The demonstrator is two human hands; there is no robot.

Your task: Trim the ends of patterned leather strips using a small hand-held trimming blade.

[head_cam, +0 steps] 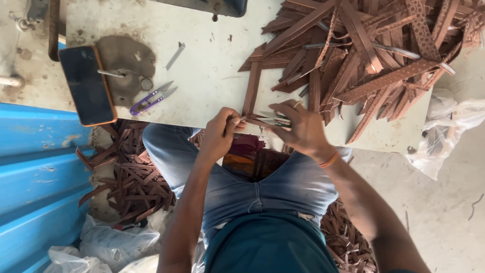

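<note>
Brown strips (251, 91) lie at the tabletop (212, 71) edge, looking thin and floppy; my left hand (218, 136) pinches one end, my right hand (298, 126) presses snips (275, 120) closed, so I'd hold near the ends.

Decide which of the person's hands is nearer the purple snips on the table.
Left. The left hand is just right of the purple snips; the right hand lies farther right, by the brown strips.

Place: a small workshop | Why: a worn white work table (202, 76) with a big pile of brown leather strips (364, 55) | Tools: purple thread snips (149, 101) on the table | Floor: more brown strips (134, 182), plastic bags (113, 242), bare concrete
</note>
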